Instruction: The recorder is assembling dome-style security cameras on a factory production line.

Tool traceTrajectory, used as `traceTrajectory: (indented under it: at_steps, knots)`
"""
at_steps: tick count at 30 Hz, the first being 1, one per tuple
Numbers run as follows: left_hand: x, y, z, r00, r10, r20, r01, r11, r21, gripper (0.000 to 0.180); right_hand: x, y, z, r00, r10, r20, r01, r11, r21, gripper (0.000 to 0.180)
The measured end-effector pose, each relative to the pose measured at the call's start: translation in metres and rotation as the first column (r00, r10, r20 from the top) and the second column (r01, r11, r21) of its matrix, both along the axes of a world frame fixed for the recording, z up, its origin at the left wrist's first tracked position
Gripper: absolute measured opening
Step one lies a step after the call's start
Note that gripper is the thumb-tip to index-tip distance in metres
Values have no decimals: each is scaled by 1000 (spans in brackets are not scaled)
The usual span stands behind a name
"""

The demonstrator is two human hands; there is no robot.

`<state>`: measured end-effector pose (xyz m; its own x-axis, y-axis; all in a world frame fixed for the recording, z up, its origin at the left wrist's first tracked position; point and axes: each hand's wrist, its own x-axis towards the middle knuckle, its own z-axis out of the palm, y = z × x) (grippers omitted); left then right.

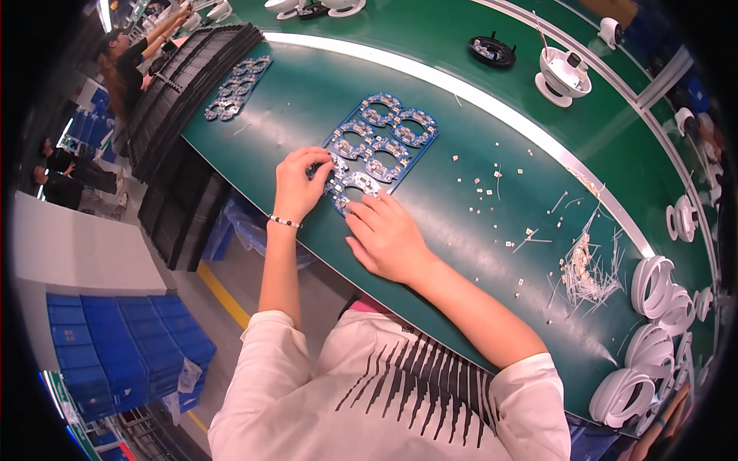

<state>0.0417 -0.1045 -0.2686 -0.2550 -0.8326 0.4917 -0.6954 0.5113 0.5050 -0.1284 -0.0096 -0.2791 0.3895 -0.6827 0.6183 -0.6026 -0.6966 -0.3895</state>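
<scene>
A blue circuit board panel [400, 157] of several ring-shaped boards lies on the green table in front of me. At the panel's left edge, my left hand [298, 186] is closed, thumb and fingers pinching a ring board there; its fingertips partly hide that board. My right hand [387, 237] rests at the near edge, fingers apart and stretched onto the nearest ring board [361, 183], thumb off to the side. This nearest ring looks paler than the others.
Another circuit board panel [240, 86] lies far left beside stacked black trays [181, 92]. Small loose chips and a heap of white strips [588, 273] are scattered to the right. White plastic rings [626, 396] stand at the right edge. Beyond a white rail sit white housings [563, 75].
</scene>
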Motion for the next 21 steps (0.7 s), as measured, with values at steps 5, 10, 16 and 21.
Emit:
traceTrajectory:
  at_steps: [5, 10, 16, 21]
  knots:
    - [-1, 6, 1, 997, 12, -73, -15, 998, -53, 8, 3, 13, 3, 989, -25, -142, 23, 1000, -15, 34]
    - [-2, 20, 7, 997, -78, -12, 78, 997, -11, 10, 1, 31, 4, 959, -10, -283, 30, 997, 67, 39]
    - [-11, 27, 9, 990, -113, 81, 115, 993, -32, 10, 2, 32, 4, 976, 36, -213, 10, 978, 208, 50]
    - [-18, 28, 9, 985, -64, 162, 68, 998, -19, 10, 1, 32, 1, 978, 45, -205, 11, 964, 264, 52]
